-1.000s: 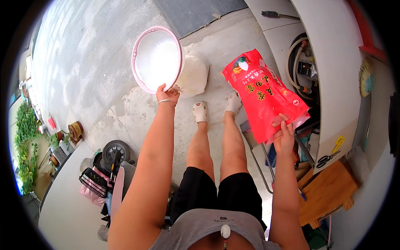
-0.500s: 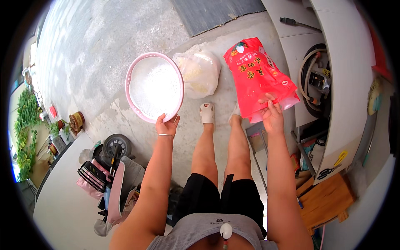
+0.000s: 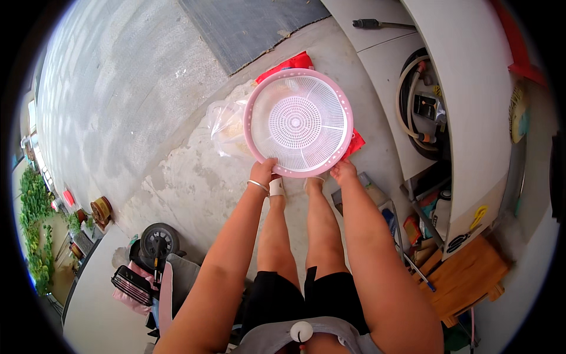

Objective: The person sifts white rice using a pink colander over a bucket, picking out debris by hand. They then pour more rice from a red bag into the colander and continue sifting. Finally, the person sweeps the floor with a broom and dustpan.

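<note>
We see an evenly bright, daylit scene, with the concrete floor (image 3: pixel 147 88) palest toward the left, where the light seems strongest. Shadows are soft; we find deep dark inside the cabinet (image 3: pixel 383 65), and the black shorts (image 3: pixel 274 307) keep little detail. Pale glints sit on the clear plastic bag (image 3: pixel 227 127), while the mesh of the pink basket (image 3: pixel 296 122) looks crisp to us. The fisheye lens bows the long white panel (image 3: pixel 477 88) at right, squeezes the softly blurred plants (image 3: pixel 36 230) toward the left rim, and leaves us black corners.
</note>
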Tool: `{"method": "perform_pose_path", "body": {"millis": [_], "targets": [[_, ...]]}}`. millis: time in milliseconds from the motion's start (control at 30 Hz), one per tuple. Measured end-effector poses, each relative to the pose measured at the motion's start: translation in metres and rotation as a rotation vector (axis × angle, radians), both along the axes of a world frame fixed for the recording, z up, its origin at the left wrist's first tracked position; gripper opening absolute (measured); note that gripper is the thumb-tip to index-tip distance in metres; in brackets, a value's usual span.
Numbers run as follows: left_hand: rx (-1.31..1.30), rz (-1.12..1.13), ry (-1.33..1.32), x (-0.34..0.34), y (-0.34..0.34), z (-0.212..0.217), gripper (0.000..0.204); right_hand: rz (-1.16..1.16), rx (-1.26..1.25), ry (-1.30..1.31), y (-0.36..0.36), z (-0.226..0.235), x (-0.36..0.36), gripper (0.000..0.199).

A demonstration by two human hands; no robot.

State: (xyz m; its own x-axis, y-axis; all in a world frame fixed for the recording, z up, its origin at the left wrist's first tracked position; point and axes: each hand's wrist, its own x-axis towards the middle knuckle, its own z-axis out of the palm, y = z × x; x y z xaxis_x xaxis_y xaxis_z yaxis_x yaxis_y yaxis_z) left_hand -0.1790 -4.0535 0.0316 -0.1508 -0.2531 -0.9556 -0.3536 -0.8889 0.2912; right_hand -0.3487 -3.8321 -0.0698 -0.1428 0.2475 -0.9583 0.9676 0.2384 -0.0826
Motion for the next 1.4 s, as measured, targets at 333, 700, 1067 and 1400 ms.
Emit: {"method": "perform_pose_path", "body": {"millis": [333, 700, 1067, 1400], "targets": [[-0.038, -0.344, -0.465, -0.031, -0.021, -0.084, 0.061, 0.268, -0.227, -0.105, 0.125, 0.068, 0.053, 0.028], [0.046, -0.84, -0.349, 0.05, -0.018, -0.016, 0.07, 0.264, 0.001, -0.133, 0.242, 0.164, 0.136, 0.024], [0.074, -1.38, -0.335, 0.136, 0.023, 0.013, 0.021, -0.254, 0.141, -0.201, 0.373, 0.313, 0.398, 0.03], [-0.442, -2.131, -0.11, 0.172, 0.067, 0.049, 0.074, -0.204, 0.38, -0.303, 0.499, 0.366, 0.537, 0.041]]}}
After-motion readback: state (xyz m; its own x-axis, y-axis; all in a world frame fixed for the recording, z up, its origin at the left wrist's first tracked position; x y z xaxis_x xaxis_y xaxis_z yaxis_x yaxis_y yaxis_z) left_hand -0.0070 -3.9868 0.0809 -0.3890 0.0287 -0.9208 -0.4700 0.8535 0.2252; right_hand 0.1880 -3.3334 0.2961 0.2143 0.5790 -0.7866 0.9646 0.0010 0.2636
